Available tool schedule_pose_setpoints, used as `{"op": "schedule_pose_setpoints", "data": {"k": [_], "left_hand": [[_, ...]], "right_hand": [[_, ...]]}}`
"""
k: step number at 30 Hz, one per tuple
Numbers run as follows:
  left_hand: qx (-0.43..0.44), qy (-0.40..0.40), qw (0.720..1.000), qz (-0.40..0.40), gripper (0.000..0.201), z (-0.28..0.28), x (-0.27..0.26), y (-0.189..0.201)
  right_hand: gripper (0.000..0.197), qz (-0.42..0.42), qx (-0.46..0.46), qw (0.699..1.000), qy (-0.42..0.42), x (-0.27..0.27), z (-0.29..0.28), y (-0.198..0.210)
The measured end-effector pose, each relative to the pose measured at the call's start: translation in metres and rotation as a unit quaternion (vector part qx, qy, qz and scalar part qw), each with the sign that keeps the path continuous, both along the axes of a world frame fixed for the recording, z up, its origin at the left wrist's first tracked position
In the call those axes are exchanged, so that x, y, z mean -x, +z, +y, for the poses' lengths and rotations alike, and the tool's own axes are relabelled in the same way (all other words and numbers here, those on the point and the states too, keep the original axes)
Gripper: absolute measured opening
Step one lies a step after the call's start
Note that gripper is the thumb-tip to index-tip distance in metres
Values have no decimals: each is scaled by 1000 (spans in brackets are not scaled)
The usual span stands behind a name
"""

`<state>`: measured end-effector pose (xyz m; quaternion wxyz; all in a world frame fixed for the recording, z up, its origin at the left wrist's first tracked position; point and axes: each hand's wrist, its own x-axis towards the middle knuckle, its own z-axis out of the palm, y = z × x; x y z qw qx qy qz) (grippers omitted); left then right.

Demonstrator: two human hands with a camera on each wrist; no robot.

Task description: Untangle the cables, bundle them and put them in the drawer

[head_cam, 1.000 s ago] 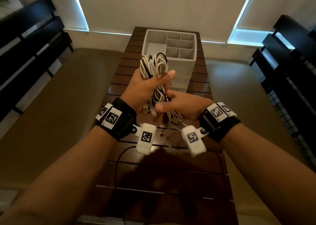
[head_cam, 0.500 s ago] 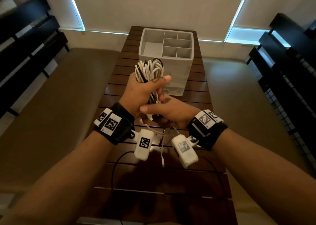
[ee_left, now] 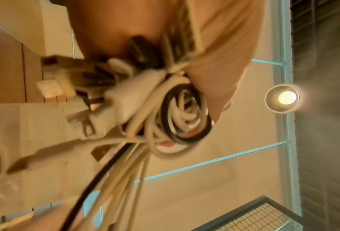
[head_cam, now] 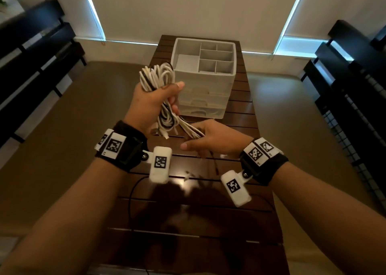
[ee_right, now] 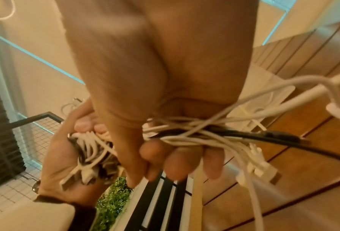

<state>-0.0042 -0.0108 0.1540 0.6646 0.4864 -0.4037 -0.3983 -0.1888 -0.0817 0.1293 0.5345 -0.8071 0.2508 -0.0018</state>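
A coiled bundle of white and black cables [head_cam: 160,82] stands upright in my left hand [head_cam: 152,105], which grips its middle above the dark slatted table [head_cam: 208,222]. Loops stick out above the fist. The bundle's loose tails [head_cam: 191,130] run down and right into my right hand [head_cam: 208,139], whose fingers are curled round them. In the right wrist view the cable tails [ee_right: 195,136] cross the fingers [ee_right: 177,164], with plugs hanging past them. The left wrist view shows the cable coil [ee_left: 177,112] and blurred plugs close up. The white drawer unit [head_cam: 204,78] stands just behind the hands, drawers closed.
The drawer unit's top is an open divided tray [head_cam: 215,57]. A thin black cable [head_cam: 130,203] lies on the near table. Brown floor flanks the narrow table; dark slatted benches [head_cam: 31,55] stand left, and more of them right [head_cam: 355,76].
My right hand has slid away from the left, down and to the right, drawing the cable tails out taut. The left hand has kept its grip on the coil, shifted slightly left.
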Motion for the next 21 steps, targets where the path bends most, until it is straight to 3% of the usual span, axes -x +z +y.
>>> {"op": "schedule_pose_setpoints", "data": {"k": [5, 9, 12, 17, 21], "left_hand": [[-27, -34, 998, -56, 31, 11, -15, 4], [-88, -65, 982, -151, 25, 16, -16, 8], [-135, -68, 971, -183, 24, 19, -19, 11], [-160, -59, 963, -209, 23, 19, -17, 5], [-145, -55, 970, -187, 5, 18, 1, -10]], "right_hand": [[30, 85, 85, 992, 30, 6, -11, 3], [19, 155, 234, 956, 85, -1, -18, 11], [28, 181, 308, 931, 75, -2, -23, 18], [22, 187, 392, 898, 71, -9, -15, 30], [8, 145, 462, 872, 68, -20, -7, 44]]}}
